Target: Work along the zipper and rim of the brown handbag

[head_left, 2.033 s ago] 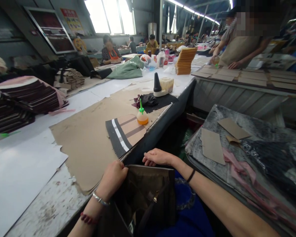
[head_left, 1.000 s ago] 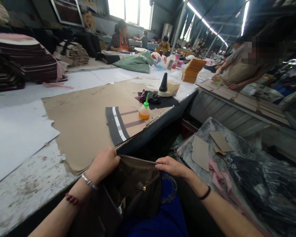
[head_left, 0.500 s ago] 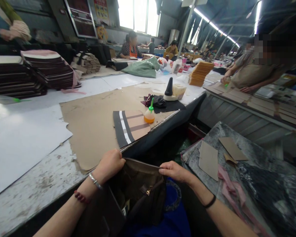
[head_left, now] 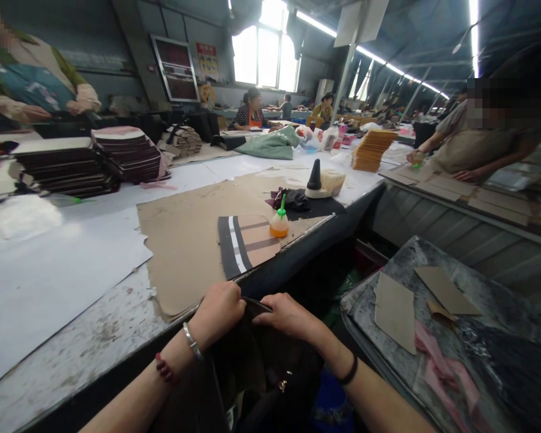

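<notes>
A dark brown bag (head_left: 252,367) hangs below the table edge, its mouth facing up and a small gold-coloured zip pull (head_left: 283,383) showing inside. My left hand (head_left: 220,310) is closed on the left part of the bag's rim. Close beside it, my right hand (head_left: 288,316) pinches the same rim between thumb and fingers. Just beyond my hands, a curved striped panel (head_left: 247,243) lies on brown board (head_left: 184,240). A squeeze bottle (head_left: 279,225) with orange liquid and a green nozzle stands on the panel's right end.
Stacks of dark-edged pieces (head_left: 63,165) stand at the far left. A black-and-cream tool or stand (head_left: 324,183) sits near dark cloth. At right, a grey-topped surface (head_left: 392,343) holds board pieces and pink strips (head_left: 446,367). Co-workers sit or stand around the tables.
My right hand has slid left along the bag's rim, closer to my left hand. The bag's mouth looks narrower. The camera view has shifted, showing more of the co-worker at far left.
</notes>
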Available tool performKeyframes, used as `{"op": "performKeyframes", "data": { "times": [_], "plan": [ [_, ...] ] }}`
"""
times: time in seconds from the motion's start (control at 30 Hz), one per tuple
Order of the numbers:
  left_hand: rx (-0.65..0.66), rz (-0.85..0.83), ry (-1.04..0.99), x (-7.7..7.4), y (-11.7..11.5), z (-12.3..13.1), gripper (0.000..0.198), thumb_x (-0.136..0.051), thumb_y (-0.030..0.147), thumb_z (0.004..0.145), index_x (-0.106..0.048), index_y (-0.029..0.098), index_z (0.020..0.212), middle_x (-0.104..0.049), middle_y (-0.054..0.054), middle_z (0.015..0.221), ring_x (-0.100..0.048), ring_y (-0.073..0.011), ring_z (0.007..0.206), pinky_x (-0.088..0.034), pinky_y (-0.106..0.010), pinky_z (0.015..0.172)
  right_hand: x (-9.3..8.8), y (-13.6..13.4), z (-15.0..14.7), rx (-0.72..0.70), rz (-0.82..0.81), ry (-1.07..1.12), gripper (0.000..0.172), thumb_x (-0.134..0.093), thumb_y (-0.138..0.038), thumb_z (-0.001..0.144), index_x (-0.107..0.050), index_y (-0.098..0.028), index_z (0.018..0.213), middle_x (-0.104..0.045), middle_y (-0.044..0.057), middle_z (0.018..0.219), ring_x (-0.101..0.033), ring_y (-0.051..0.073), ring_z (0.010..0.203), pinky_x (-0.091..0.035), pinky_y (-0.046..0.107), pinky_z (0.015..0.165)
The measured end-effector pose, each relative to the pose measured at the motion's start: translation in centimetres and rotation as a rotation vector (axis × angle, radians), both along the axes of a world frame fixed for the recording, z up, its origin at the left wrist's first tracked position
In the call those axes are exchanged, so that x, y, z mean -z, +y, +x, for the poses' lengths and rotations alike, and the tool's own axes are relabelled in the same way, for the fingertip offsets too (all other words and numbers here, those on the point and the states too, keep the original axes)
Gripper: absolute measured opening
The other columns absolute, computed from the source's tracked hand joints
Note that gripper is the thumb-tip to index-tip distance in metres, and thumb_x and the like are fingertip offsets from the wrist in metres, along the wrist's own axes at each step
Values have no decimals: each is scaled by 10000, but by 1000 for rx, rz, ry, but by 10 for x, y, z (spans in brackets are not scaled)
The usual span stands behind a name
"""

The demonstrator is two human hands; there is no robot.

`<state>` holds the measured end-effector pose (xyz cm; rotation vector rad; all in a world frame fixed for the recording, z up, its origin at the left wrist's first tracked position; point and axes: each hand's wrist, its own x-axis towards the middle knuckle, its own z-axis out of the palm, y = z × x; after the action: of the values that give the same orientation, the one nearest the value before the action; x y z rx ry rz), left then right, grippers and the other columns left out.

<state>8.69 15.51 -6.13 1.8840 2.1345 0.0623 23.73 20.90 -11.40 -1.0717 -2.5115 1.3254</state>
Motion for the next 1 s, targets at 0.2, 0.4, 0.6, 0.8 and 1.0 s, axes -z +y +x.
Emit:
{"op": "performKeyframes", "data": {
  "times": [0.2, 0.4, 0.6, 0.8, 1.0],
  "plan": [
    [-5, -4, -40, 5, -2, -5, 210, -434, 154, 691, -617, 140, 589, -600, -77, 598, -524, -163, 558, -333, -242, 530, 19, 4, 0, 96, -119, 23, 219, -607, -329, 652, -551, -129, 580, -467, -40, 508, -427, 77, 497, -259, 167, 415],
    [57, -24, -75, 12, -2, -16, 188, -482, 199, 722, -615, 170, 593, -615, -38, 621, -539, -149, 598, -335, -222, 539, 33, 15, -4, 59, -241, 68, 209, -614, -335, 643, -584, -129, 665, -475, -34, 554, -424, 78, 522, -282, 155, 427],
    [26, -48, -45, 19, 6, -24, 193, -474, 189, 731, -621, 159, 611, -634, -62, 666, -575, -175, 646, -389, -239, 585, 35, 22, -4, 63, -395, 50, 197, -626, -307, 636, -603, -125, 708, -521, -26, 579, -445, 76, 497, -332, 162, 441],
    [9, -51, 7, 30, 25, -14, 199, -442, 135, 720, -636, 95, 726, -642, -157, 812, -595, -265, 800, -441, -327, 689, 48, 35, 23, 129, -772, 91, 315, -705, -331, 582, -612, -127, 802, -591, 4, 661, -518, 98, 529, -407, 204, 520],
    [28, -57, 19, 36, 40, -7, 217, -436, 92, 697, -635, 62, 777, -638, -187, 854, -594, -296, 832, -458, -355, 695, 58, 40, 36, 195, -974, 280, 430, -676, -444, 622, -604, -107, 880, -612, 48, 756, -563, 126, 631, -430, 265, 656]
  ]
}}
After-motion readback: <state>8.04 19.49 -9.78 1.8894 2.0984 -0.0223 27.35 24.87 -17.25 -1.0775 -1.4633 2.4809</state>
